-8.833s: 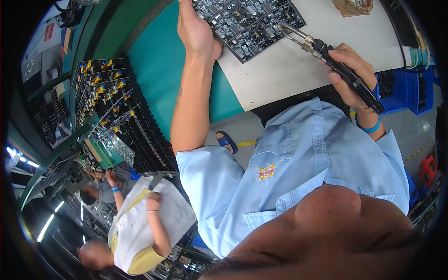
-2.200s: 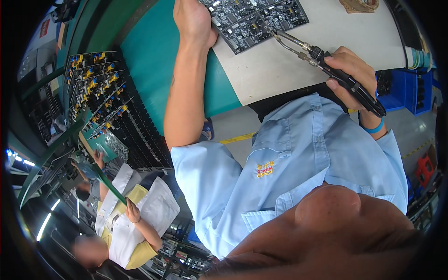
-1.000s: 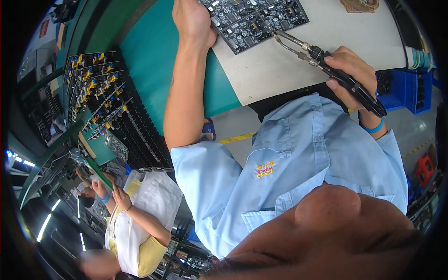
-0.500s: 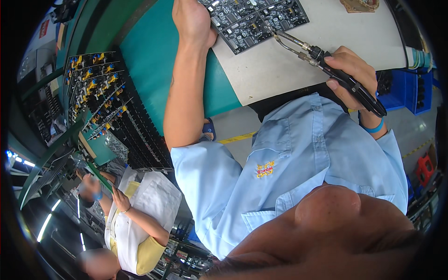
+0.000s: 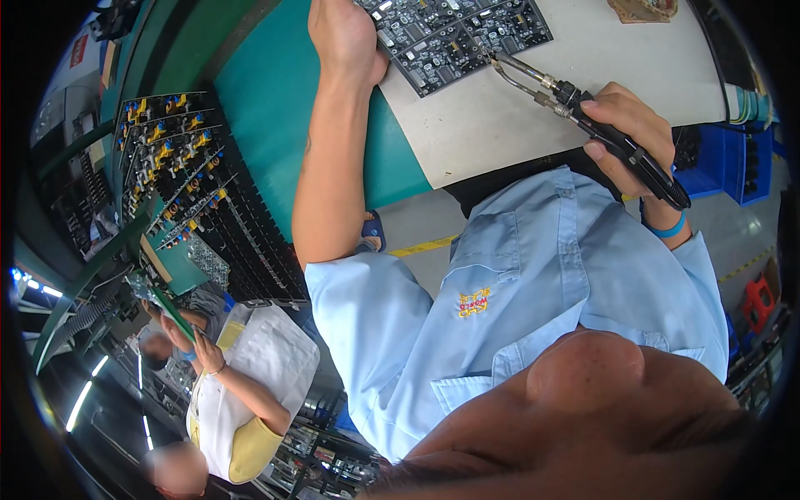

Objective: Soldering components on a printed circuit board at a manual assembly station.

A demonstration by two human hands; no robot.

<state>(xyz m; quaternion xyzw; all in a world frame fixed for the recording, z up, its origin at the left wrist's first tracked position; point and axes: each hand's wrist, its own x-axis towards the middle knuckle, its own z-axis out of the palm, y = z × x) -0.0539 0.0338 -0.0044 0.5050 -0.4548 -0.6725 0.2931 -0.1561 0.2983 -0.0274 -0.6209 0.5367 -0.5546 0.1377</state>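
Observation:
A dark circuit board [image 5: 457, 35] packed with small parts lies on a white mat [image 5: 583, 100] at the top of the view. My left hand [image 5: 342, 37] presses flat on the board's left edge. My right hand [image 5: 627, 133] is closed around a black soldering iron [image 5: 583, 117], and its metal tip touches the board's lower right part.
The mat lies on a green bench top [image 5: 275, 92]. A black rack of boards with yellow parts [image 5: 179, 179] stands to the left. Below it another person in a white and yellow top [image 5: 242, 392] holds up a green board [image 5: 171, 308]. Blue bins [image 5: 733, 158] are on the right.
My hands and the iron have stayed nearly still on the board. The other person has turned and lifted the green board in front of them.

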